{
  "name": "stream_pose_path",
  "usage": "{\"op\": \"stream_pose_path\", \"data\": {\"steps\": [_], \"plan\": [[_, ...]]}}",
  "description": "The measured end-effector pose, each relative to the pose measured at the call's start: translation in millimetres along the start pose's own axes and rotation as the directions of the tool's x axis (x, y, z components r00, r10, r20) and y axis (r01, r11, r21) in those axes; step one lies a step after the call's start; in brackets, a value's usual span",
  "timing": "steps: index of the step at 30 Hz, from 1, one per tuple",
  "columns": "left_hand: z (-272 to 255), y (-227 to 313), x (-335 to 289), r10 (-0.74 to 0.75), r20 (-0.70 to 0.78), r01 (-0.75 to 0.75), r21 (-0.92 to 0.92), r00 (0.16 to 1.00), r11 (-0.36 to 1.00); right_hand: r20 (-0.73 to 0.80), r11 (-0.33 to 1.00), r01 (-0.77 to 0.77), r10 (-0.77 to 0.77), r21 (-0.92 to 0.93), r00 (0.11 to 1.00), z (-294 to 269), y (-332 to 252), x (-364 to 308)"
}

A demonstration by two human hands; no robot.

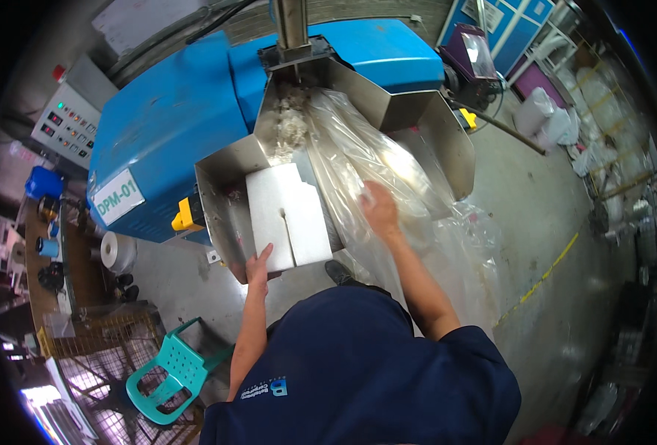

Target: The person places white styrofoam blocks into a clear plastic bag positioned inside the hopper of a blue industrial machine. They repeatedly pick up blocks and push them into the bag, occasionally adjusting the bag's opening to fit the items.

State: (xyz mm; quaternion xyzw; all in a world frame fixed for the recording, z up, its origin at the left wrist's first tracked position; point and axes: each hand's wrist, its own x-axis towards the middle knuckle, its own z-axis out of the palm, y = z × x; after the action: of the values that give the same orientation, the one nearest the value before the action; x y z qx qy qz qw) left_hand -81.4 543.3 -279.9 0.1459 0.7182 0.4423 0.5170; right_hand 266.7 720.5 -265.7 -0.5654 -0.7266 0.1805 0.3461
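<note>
A white foam block (pixel 284 211) with a slit down its middle lies in the open metal hopper of a blue machine. My left hand (pixel 259 265) grips the near left corner of this block. Beside the block, a long clear plastic bag or sheet (pixel 351 152) stretches from the back of the hopper over its near edge toward the floor. My right hand (pixel 380 211) is closed on the plastic; some of its fingertips are hard to make out. Off-white crumbled foam (pixel 291 126) sits at the back of the hopper.
Metal walls of the hopper (pixel 225 174) rise on both sides, with yellow fittings (pixel 186 215) outside. A control panel (pixel 65 122) stands at left, above a cluttered table. A green plastic chair (pixel 167 374) is behind on the left. Stuffed bags (pixel 540 111) lie at far right.
</note>
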Motion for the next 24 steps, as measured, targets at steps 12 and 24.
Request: {"op": "stream_pose_path", "data": {"steps": [12,24], "plan": [[0,12,-10,0.029,0.080,-0.029,-0.006,0.996,1.000,0.176,0.850,-0.385,0.467,-0.360,0.867,-108,69,-42],[0,16,-14,0.072,0.038,-0.073,0.041,0.997,0.996,0.483,0.838,-0.527,0.407,0.140,0.776,-46,-19,-69]]}}
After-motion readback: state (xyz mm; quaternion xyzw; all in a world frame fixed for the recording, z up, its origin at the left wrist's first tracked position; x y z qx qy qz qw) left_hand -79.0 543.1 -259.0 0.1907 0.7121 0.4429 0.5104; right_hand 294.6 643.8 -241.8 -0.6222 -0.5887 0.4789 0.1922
